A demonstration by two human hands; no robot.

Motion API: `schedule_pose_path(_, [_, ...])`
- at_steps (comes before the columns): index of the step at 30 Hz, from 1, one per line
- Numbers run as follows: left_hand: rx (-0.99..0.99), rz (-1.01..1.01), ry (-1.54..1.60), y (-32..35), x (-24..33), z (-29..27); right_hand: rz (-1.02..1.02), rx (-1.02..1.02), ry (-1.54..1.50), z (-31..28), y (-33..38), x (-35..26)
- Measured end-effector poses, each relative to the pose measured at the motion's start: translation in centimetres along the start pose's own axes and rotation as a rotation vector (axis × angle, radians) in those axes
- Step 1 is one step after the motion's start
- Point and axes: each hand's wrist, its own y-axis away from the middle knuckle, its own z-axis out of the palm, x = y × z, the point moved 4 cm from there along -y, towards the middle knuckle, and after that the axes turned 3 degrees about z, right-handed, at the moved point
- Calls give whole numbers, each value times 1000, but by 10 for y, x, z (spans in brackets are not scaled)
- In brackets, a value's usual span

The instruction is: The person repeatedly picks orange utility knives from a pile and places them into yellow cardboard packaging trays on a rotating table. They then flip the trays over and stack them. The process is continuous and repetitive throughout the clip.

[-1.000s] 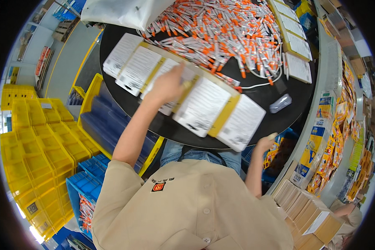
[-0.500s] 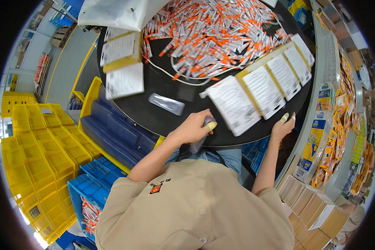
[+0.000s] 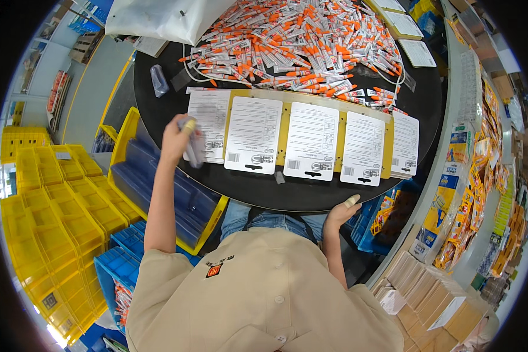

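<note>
My left hand point(image 3: 178, 139), with a cover on a fingertip, is closed around a clear plastic blister shell point(image 3: 198, 151), slightly blurred. It is over the leftmost white printed card point(image 3: 209, 120) in a row. The row lies on a yellow jig point(image 3: 283, 130) on the round black table point(image 3: 246, 186). Other cards beside it include one with a hanging slot point(image 3: 253, 135). At the table's front right rim is my right hand point(image 3: 338, 215), holding nothing visible, its thumb stretched out and other fingers partly hidden. Another clear shell point(image 3: 159, 81) lies at the table's left.
A heap of orange-capped tubes point(image 3: 299, 50) covers the table's far side, bordered by a white cord point(image 3: 202, 78). A yellow bin of clear shells point(image 3: 158, 188) stands left, near stacked yellow crates point(image 3: 58, 211). Cartons point(image 3: 434, 293) sit at right, and a blue crate point(image 3: 369, 237) beneath the table.
The tabletop has turned clockwise, bringing the row of cards in front of me. My left hand moved left and away from me with the blister shell; my right hand moved left and nearer.
</note>
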Motion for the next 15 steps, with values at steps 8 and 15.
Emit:
schedule_pose_path(8, [123, 308, 338, 9, 38, -14, -1074, -407, 1077, -9, -30, -156])
schedule_pose_path(15, [-24, 260, 329, 47, 87, -2, -1297, -679, 552, 43, 50, -178])
